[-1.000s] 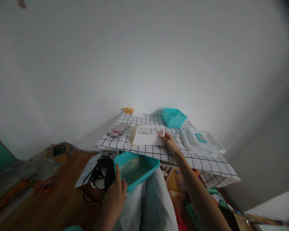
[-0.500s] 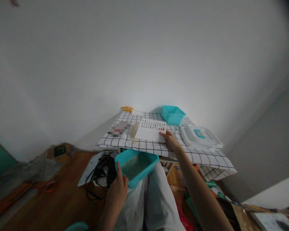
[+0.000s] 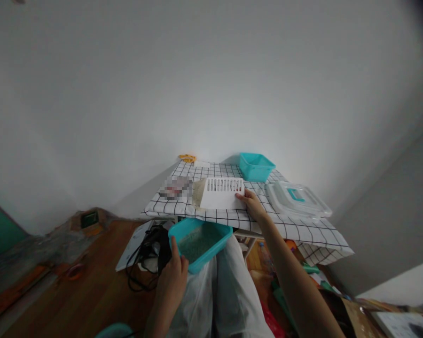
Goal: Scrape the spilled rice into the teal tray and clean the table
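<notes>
My left hand (image 3: 174, 271) is closed on the near left rim of a turquoise plastic tub (image 3: 207, 262). Grey-green granules (image 3: 199, 240) cover the bottom of this tub, which rests over my lap below the table's front edge. On the checked tablecloth, my right hand (image 3: 252, 203) grips the right end of a flat white plastic panel (image 3: 220, 198), thumb on top. A row of slots runs along the panel's far side. Against its left edge lies a beige patch (image 3: 198, 192), perhaps loose grains. Whether the panel touches the cloth I cannot tell.
An open turquoise box (image 3: 256, 169) stands at the table's back right. Nearer lies a clear lid (image 3: 298, 199) with a turquoise handle. A blurred packet (image 3: 176, 188) and a yellow item (image 3: 187, 158) are on the left. Black cables (image 3: 141, 267) hang beside the tub.
The white panel has turned a little and come slightly nearer to me, baring more of the beige patch. My left hand keeps its grip on the tub. The view has shifted slightly.
</notes>
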`<state>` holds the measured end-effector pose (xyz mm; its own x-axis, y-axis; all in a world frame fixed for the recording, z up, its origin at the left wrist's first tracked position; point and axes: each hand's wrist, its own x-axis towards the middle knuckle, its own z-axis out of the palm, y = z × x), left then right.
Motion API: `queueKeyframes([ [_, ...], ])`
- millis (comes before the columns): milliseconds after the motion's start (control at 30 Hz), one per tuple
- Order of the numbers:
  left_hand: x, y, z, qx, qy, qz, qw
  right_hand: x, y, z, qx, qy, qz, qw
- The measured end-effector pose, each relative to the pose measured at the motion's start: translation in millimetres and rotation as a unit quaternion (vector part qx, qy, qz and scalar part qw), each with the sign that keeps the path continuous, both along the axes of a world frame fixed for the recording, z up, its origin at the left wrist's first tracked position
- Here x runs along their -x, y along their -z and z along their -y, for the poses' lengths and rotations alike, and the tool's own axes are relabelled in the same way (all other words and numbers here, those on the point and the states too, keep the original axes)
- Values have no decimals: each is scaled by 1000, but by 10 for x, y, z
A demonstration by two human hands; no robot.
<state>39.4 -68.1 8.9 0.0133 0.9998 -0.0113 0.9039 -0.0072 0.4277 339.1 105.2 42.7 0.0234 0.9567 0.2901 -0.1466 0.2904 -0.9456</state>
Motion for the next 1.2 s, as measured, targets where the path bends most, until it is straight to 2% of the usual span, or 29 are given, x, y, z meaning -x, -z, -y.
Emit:
queueKeyframes([
  [200,-173,-23,44,18,-26,9,999,-1,-35,18,6,12,-10,1000],
  [367,-101,68,24,9,-32,19,999,-8,-15,-12,-1,37,-15,999],
  [533,-41,121,15,-3,-30,25,999,16,-18,13,9,27,0,1000],
  [800,-202,186,30,-28,-59,19,998,16,-16,33,12,12,3,1000],
  [967,-267,243,47,-55,-76,3,996,-49,32,-35,5,45,8,999],
  [1200,-309,213,94,-76,-73,-37,994,-101,69,-88,10,97,44,994],
])
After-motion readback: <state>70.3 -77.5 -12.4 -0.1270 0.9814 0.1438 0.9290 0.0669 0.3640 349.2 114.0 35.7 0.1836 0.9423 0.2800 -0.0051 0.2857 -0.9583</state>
